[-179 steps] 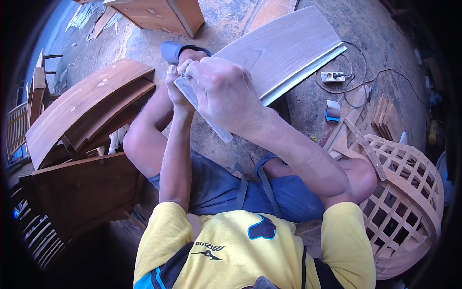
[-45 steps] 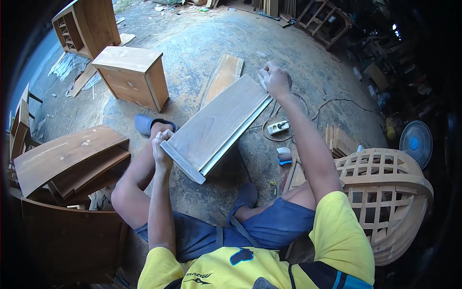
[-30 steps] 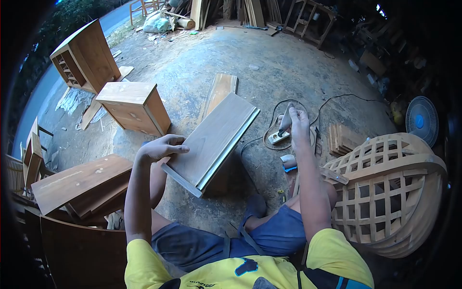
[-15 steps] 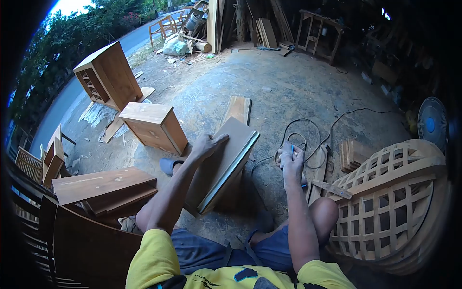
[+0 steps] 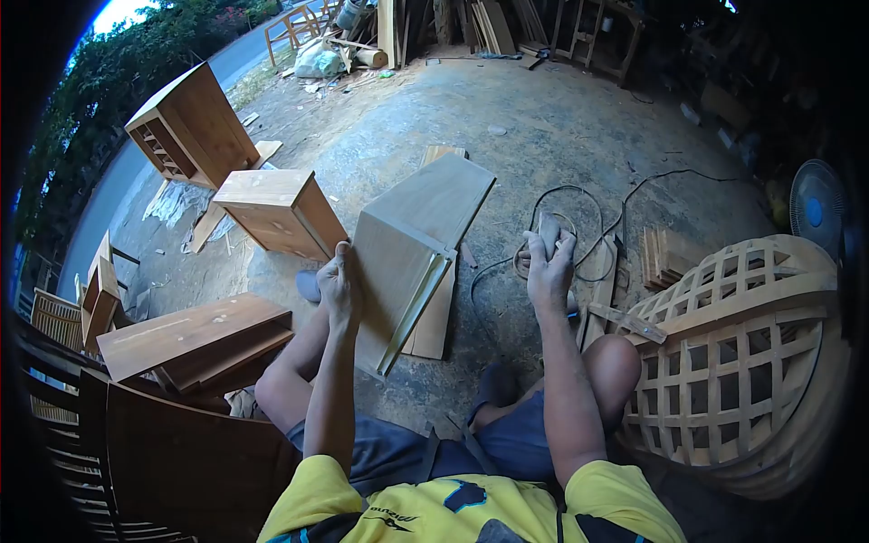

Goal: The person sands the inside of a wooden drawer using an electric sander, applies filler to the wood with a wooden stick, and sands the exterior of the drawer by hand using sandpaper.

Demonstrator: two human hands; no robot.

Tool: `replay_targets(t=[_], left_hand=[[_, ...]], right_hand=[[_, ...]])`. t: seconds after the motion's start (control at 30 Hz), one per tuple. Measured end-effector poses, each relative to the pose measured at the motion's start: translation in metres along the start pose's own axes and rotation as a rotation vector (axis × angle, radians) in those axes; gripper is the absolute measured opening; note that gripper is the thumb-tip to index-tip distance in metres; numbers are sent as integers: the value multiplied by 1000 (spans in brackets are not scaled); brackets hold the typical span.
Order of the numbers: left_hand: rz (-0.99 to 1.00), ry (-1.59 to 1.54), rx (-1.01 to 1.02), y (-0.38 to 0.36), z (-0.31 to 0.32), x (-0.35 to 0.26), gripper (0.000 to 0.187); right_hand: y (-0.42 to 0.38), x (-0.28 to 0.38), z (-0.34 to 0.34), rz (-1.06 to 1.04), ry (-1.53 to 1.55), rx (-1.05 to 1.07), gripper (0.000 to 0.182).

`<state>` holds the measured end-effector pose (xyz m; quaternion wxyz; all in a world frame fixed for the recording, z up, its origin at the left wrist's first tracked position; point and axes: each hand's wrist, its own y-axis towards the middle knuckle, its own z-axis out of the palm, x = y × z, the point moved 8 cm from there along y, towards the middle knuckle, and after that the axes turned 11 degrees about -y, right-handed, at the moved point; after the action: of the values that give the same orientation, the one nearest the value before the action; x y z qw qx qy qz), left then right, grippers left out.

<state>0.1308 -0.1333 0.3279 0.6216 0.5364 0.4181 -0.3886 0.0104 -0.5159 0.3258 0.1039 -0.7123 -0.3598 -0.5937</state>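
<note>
A wooden drawer-like piece (image 5: 398, 262) with a pale edge strip stands tilted before me, above a flat board (image 5: 433, 317) on the floor. My left hand (image 5: 338, 288) grips its left edge, thumb up and the other fingers partly hidden. To the right of the piece and apart from it, my right hand (image 5: 549, 262) is raised, its fingers closed round a small greyish block (image 5: 549, 233).
Wooden cabinets (image 5: 281, 217) and an open drawer box (image 5: 199, 339) stand at the left. On the right are a lattice wood piece (image 5: 733, 371), a fan (image 5: 816, 204), stacked wood blocks (image 5: 665, 258) and a looped cable (image 5: 593, 199) on the floor.
The wooden piece has turned and tilted, showing another face. My left hand has moved down and left to its side edge. My right hand has risen slightly, and the view has shifted down.
</note>
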Motion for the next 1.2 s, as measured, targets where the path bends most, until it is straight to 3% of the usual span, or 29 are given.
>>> replay_targets(t=[0.1,0.17,0.3,0.33,0.43,0.47,0.57,0.63,0.77,0.83,0.97,1.1,1.17,1.2], left_hand=[[10,-70,-38,-1,0,45,67],[-27,-93,-24,-6,0,59,65],[-74,-155,-64,-16,-29,99,60],[-131,-198,-57,-13,-50,146,58],[-149,-175,-62,-14,-53,112,69],[-170,-167,-99,-12,-63,118,69],[-244,-139,-147,-11,-87,132,73],[-183,-284,-249,-15,-96,127,68],[-139,-288,-280,-32,-116,142,69],[-162,-287,-286,-42,-131,159,69],[-204,-380,-355,-51,-142,180,69],[-187,-347,-330,-60,-156,195,68],[-217,-380,-326,-63,-159,204,65],[-232,-403,-332,-65,-161,210,64]], right_hand=[[-4,-5,-3,110,62,37,36],[0,7,-7,-284,-420,10,29],[-5,11,-6,-320,-278,-16,21],[-5,0,-1,-139,-217,71,19],[-7,16,15,-209,-282,124,18],[-16,54,19,-446,-442,56,14],[-36,109,50,-571,-346,123,12],[-39,105,77,-586,-281,198,10],[-52,119,131,-846,-440,298,10],[-77,106,164,-990,-329,569,12],[-97,88,179,-1008,-220,567,14],[-185,108,183,-1160,-76,890,24],[-142,87,182,-1141,-98,846,27],[-89,63,183,-1083,-201,697,30]])
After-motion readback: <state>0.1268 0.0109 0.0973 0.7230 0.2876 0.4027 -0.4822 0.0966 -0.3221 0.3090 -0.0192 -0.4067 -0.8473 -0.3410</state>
